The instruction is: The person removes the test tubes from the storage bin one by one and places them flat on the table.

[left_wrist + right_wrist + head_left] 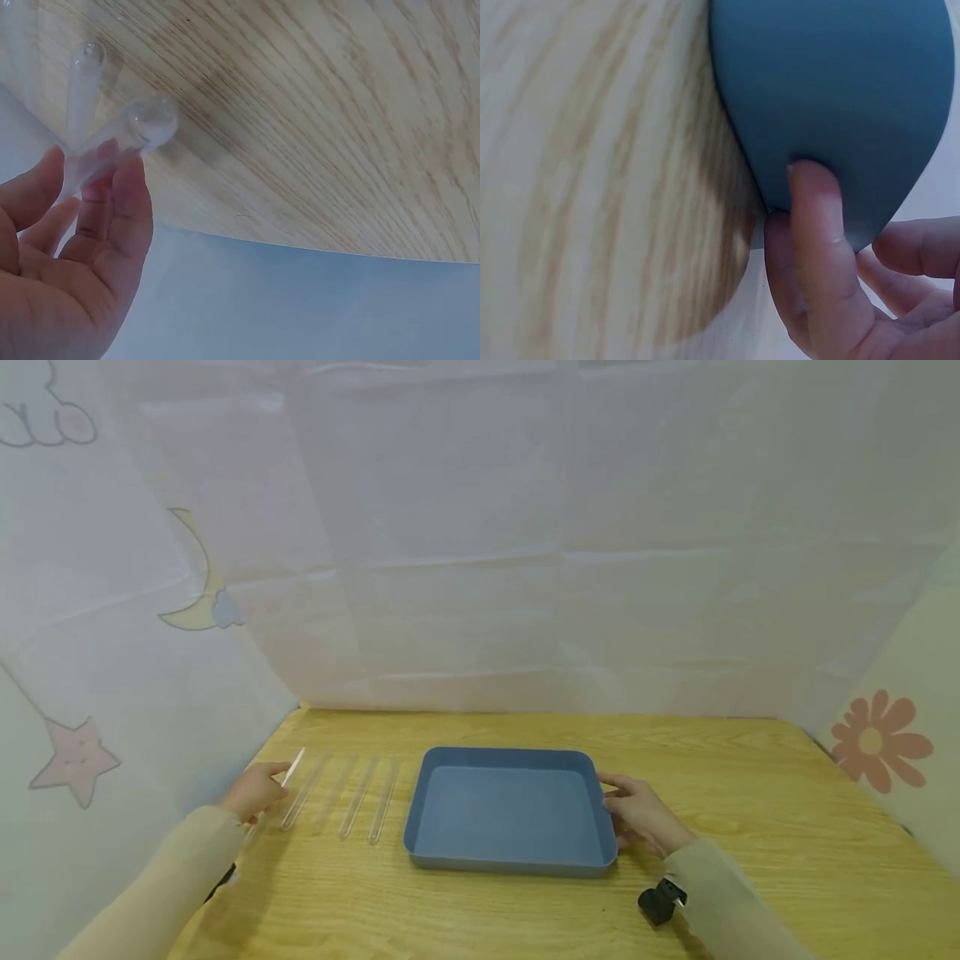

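My left hand (pixel 255 792) pinches a clear test tube (pixel 154 121) at the table's left side. Its rounded end points past the fingertips in the left wrist view, tilted over the wood. Beside it lies another clear test tube (pixel 84 86), the nearest in a row of several see-through tubes (pixel 361 797) on the table. To the right of the row sits a blue-grey rectangular tray (pixel 513 814), with nothing in it. My right hand (pixel 639 812) touches the tray's right side, with one straight finger (pixel 817 206) against the outer wall.
The wooden table (pixel 510 914) has its left edge close by the left forearm. A pale printed sheet (pixel 480 543) hangs behind and at both sides. Beside the right sleeve is a black wrist device (pixel 662 902).
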Demonstrator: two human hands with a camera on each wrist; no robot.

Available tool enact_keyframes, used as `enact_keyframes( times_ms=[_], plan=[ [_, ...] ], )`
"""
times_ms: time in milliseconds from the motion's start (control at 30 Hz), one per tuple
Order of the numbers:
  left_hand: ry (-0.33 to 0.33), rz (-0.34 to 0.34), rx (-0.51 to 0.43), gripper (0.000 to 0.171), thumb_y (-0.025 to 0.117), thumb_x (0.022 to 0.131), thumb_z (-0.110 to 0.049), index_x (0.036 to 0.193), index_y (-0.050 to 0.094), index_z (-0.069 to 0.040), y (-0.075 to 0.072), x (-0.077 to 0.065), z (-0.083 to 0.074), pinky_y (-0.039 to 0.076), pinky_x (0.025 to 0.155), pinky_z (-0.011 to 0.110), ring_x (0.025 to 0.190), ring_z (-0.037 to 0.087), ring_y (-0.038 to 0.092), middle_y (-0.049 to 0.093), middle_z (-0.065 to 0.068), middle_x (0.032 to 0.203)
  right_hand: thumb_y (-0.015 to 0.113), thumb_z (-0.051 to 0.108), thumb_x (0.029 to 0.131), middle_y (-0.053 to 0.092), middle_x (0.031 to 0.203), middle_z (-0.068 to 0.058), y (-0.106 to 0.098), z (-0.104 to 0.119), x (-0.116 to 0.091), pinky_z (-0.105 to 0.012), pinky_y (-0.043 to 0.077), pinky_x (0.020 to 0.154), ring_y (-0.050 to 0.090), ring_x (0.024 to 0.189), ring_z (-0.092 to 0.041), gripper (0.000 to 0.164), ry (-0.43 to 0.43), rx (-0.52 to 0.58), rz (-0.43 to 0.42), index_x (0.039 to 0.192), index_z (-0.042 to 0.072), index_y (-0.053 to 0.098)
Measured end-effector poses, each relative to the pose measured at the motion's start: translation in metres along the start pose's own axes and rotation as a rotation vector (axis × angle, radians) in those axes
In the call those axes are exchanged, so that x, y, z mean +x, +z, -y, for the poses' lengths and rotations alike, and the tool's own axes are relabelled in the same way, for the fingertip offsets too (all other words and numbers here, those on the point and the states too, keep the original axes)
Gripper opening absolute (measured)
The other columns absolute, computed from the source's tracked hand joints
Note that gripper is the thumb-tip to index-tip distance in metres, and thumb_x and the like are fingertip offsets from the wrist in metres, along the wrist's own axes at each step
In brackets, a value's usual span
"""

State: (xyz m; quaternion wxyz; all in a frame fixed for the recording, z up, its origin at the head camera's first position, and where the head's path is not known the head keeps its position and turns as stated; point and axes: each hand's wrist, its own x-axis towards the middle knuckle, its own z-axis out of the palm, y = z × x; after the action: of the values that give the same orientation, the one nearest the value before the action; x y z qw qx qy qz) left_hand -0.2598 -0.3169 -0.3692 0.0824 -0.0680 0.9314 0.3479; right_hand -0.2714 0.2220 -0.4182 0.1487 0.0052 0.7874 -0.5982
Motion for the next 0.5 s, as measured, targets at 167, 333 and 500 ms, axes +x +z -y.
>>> enact_keyframes(
  times_ms=[167,333,500],
  plan=[
    [-0.005,-0.038,-0.001,0.058,0.052,0.092,0.002,0.143,0.028,0.016,0.001,0.005,0.007,0.031,0.042,0.024,0.048,0.011,0.035,0.061,0.028,0.1,0.041,-0.003,0.1,0.048,0.126,-0.032,0.002,0.0,0.0,-0.039,0.053,0.053,0.061,0.085,-0.025,0.05,0.003,-0.003,-0.007,0.149,-0.004,0.03],
    [0.005,-0.075,0.068,0.055,0.054,0.091,0.003,0.139,0.033,0.018,0.0,0.01,0.01,0.036,0.045,0.027,0.05,0.015,0.039,0.061,0.032,0.101,0.041,-0.004,0.1,0.048,0.128,-0.033,0.002,0.0,-0.002,-0.039,0.054,0.053,0.062,0.085,-0.025,0.051,0.0,-0.01,-0.004,0.15,-0.004,0.029],
    [-0.017,-0.082,0.161,0.053,0.051,0.089,0.002,0.138,0.037,0.016,-0.003,0.012,0.011,0.044,0.074,0.043,0.094,0.041,0.049,0.038,0.042,0.134,0.041,-0.003,0.1,0.047,0.13,-0.034,0.003,0.001,-0.003,-0.04,0.055,0.053,0.063,0.084,-0.024,0.052,-0.001,-0.015,-0.003,0.15,-0.003,0.029]
  ],
)
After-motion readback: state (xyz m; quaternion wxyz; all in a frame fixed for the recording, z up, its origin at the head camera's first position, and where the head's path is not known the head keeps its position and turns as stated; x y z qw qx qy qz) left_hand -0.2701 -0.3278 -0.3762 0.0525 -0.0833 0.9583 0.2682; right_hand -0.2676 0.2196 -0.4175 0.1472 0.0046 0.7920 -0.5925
